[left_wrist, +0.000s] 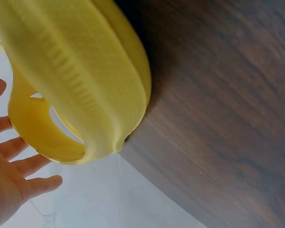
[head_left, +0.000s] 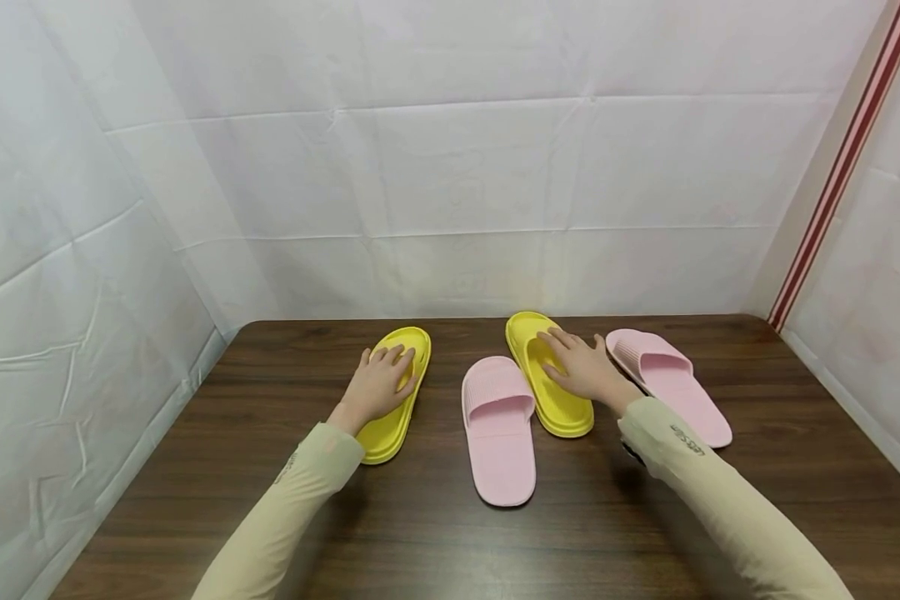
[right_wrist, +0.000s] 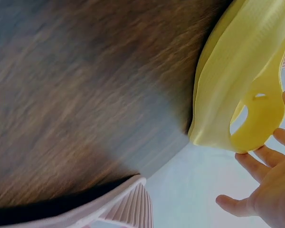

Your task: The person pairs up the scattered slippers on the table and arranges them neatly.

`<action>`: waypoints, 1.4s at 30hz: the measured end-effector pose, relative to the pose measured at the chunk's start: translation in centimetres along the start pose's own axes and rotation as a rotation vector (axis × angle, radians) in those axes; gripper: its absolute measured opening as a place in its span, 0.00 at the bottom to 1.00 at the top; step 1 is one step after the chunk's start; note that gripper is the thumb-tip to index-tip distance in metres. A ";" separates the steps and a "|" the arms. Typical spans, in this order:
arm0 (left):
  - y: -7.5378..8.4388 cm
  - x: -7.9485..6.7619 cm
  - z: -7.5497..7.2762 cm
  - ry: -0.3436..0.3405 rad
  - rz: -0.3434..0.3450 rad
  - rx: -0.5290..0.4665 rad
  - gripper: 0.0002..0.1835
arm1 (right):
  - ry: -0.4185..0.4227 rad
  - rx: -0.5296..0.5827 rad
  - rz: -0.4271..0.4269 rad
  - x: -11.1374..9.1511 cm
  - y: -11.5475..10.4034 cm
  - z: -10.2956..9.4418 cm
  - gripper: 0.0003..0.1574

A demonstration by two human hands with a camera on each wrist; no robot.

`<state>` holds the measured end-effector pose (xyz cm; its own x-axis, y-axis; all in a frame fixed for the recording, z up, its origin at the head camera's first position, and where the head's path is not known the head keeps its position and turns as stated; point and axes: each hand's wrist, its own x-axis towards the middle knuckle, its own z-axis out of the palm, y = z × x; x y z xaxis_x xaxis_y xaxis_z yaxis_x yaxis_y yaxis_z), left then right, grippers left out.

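Note:
Two yellow slippers lie on the dark wooden table. My left hand (head_left: 373, 385) is over the strap end of the left yellow slipper (head_left: 384, 437), its fingers spread. In the left wrist view those fingers lie along the top of the slipper's strap (left_wrist: 35, 124). Over the right yellow slipper (head_left: 565, 412), my right hand (head_left: 587, 368) reaches in from the right with spread fingers. The right wrist view shows its fingertips at that slipper's strap (right_wrist: 262, 124); whether they press on it I cannot tell. Neither hand is curled round anything.
A pink slipper (head_left: 502, 457) lies between the yellow ones, beside the right one. Another pink slipper (head_left: 686, 398) lies tilted right of my right hand. The wooden table (head_left: 435, 542) ends at a white sheet wall (head_left: 450, 183) behind, with white sheets on both sides.

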<state>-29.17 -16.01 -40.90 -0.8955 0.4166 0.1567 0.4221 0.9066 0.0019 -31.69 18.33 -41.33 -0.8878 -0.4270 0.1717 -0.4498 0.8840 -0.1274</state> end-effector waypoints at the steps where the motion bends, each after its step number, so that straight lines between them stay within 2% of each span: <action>1: 0.1 0.0 0.0 0.004 0.002 0.000 0.27 | 0.001 -0.012 -0.003 -0.1 0.0 0.0 0.35; 19: 1.1 -0.3 -0.2 0.163 0.100 0.042 0.14 | 0.119 -0.120 -0.100 -1.6 0.3 -0.2 0.30; 29: 1.5 -1.0 -0.2 0.178 0.119 0.028 0.14 | 0.167 -0.133 -0.174 -2.9 0.5 -0.1 0.30; 36: 1.7 -1.6 -0.2 0.195 0.124 0.031 0.14 | 0.187 -0.083 -0.189 -3.6 0.5 0.1 0.31; 42: 1.9 -1.9 -0.2 0.211 0.137 0.031 0.13 | 0.191 -0.088 -0.209 -4.1 0.5 0.0 0.30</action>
<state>-26.65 -15.10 -40.98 -0.7794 0.5152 0.3565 0.5299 0.8457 -0.0634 -28.22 20.50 -42.08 -0.7387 -0.5651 0.3674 -0.6031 0.7975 0.0140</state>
